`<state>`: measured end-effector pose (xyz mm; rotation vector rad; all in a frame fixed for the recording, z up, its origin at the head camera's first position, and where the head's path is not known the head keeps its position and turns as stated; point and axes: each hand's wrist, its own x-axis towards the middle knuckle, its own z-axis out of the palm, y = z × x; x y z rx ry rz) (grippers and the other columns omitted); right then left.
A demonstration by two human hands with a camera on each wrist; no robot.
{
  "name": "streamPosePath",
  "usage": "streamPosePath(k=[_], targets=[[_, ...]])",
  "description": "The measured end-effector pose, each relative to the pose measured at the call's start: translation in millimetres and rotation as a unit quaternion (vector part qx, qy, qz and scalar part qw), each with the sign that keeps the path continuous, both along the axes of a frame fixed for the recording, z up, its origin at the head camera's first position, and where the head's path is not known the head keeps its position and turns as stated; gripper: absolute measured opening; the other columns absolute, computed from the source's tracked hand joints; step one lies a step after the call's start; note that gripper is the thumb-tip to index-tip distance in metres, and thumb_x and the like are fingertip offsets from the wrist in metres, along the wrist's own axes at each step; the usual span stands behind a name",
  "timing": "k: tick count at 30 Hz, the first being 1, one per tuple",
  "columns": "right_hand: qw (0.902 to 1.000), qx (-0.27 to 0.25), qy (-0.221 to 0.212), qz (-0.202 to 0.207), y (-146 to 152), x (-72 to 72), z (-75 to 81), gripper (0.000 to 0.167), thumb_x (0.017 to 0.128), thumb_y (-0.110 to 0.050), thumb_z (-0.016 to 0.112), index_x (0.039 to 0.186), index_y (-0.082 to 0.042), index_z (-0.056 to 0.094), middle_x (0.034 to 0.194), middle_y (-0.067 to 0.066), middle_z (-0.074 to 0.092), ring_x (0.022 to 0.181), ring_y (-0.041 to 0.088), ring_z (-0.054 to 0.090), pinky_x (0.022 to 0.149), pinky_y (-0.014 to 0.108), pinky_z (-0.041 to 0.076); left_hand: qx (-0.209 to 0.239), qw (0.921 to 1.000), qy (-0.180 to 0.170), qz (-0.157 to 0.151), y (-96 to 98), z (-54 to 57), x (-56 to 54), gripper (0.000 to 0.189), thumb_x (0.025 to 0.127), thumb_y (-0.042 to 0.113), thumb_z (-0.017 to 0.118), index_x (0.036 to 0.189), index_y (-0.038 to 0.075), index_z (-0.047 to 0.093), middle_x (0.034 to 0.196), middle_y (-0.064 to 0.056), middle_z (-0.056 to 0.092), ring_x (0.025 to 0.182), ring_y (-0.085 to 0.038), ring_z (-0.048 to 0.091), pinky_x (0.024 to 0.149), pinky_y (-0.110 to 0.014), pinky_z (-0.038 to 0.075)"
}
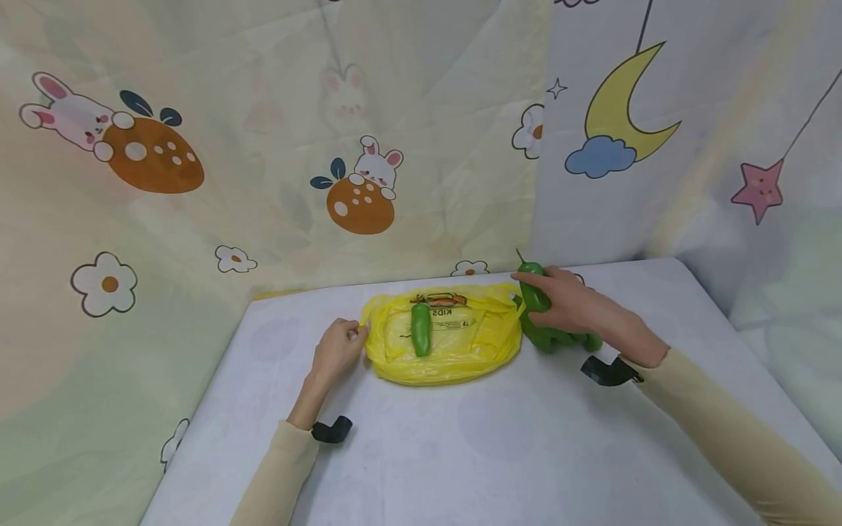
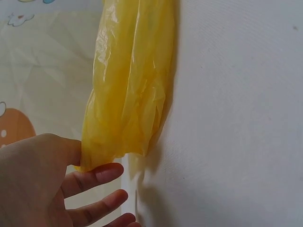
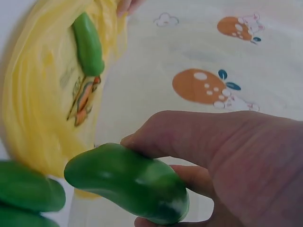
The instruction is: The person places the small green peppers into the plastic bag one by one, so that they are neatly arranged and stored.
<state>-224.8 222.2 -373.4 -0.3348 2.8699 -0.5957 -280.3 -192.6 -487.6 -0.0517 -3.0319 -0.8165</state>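
Observation:
A yellow plastic bag (image 1: 454, 369) lies on the table, a single green chili pepper (image 1: 421, 332) resting within its open top. My left hand (image 1: 340, 347) pinches the bag's left edge between thumb and index finger; in the left wrist view the other fingers of that hand (image 2: 42, 179) are spread apart. Above the bag's right side, my right hand (image 1: 571, 298) grips another green chili pepper (image 3: 128, 182), thumb on one side and fingers on the other. More green peppers (image 1: 551, 340) are heaped beneath that hand, against the bag's right side.
The white-covered table (image 1: 460, 453) runs back to a cloth backdrop (image 1: 276, 190) printed with rabbits, flowers and a moon. A black device (image 1: 608, 371) is strapped at the right wrist and a similar black one (image 1: 332, 429) at the left.

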Motion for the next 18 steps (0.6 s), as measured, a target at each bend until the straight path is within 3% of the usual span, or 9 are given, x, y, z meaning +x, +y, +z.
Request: streamPosePath(k=[7, 18], targets=[[0.9996, -0.017, 0.002, 0.023, -20, -4.8, -0.8, 0.073, 0.088, -0.023, 0.069, 0.154, -0.018, 0.039, 0.155, 0.037, 0.026, 0.137, 0.053, 0.036, 0.100, 0.071, 0.040, 0.003, 1.0000, -0.002, 0.004, 0.3, 0.4, 0.2, 0.032, 0.098, 0.035, 0.054, 0.095, 0.007, 0.069, 0.122, -0.016, 0.063, 0.106, -0.030, 0.059, 0.085, -0.047, 0.050], [0.9980, -0.037, 0.006, 0.051, -56, -13.8, -15.8, 0.075, 0.086, -0.015, 0.066, 0.155, -0.018, 0.038, 0.155, 0.036, 0.026, 0.137, 0.053, 0.037, 0.098, 0.066, 0.045, 0.005, 1.0000, 0.003, 0.003, 0.5, -0.5, 1.1, 0.033, 0.099, 0.037, 0.054, 0.093, 0.008, 0.069, 0.120, -0.015, 0.064, 0.105, -0.029, 0.059, 0.084, -0.045, 0.050]])
